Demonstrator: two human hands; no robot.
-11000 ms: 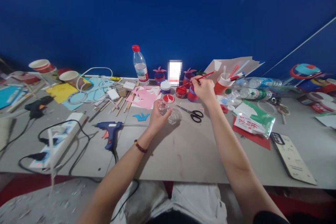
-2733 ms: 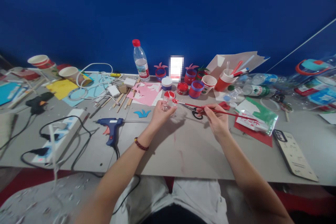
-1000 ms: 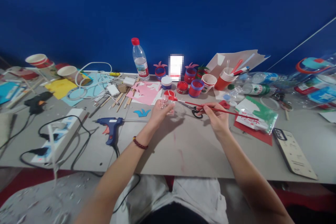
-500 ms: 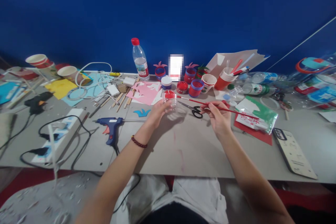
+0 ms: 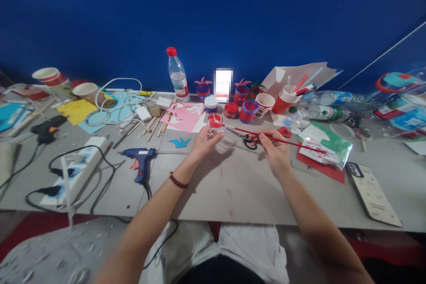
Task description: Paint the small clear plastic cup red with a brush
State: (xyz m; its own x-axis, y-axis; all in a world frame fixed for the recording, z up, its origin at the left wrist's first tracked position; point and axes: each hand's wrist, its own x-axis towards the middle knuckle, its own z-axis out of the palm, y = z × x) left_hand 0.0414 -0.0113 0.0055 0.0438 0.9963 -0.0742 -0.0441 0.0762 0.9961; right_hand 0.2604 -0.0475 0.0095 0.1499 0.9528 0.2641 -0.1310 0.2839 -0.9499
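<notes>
My left hand [image 5: 203,144] is closed around a clear plastic cup-like piece [image 5: 217,133], perhaps a cut bottle end, with some red showing at its far edge. In my right hand [image 5: 275,150] is a slim red paintbrush [image 5: 296,143], pinched between thumb and fingers. The brush tip points left, close to the clear piece; whether it touches cannot be made out. Just behind the piece lies a red-smeared round lid [image 5: 214,118]. Black-handled scissors [image 5: 250,143] lie beneath the brush. An open jar of red paint [image 5: 230,109] stands farther back.
Painted cups [image 5: 248,111], a white-lidded jar [image 5: 211,104] and a water bottle [image 5: 179,77] stand along the back. To the left lie a blue glue gun [image 5: 142,164] and a power strip [image 5: 80,171]. A phone [image 5: 374,195] lies at the right.
The clear piece has tilted and come slightly nearer me in my left hand. My right hand has shifted a little, and the brush tip now sits lower, nearer the piece.
</notes>
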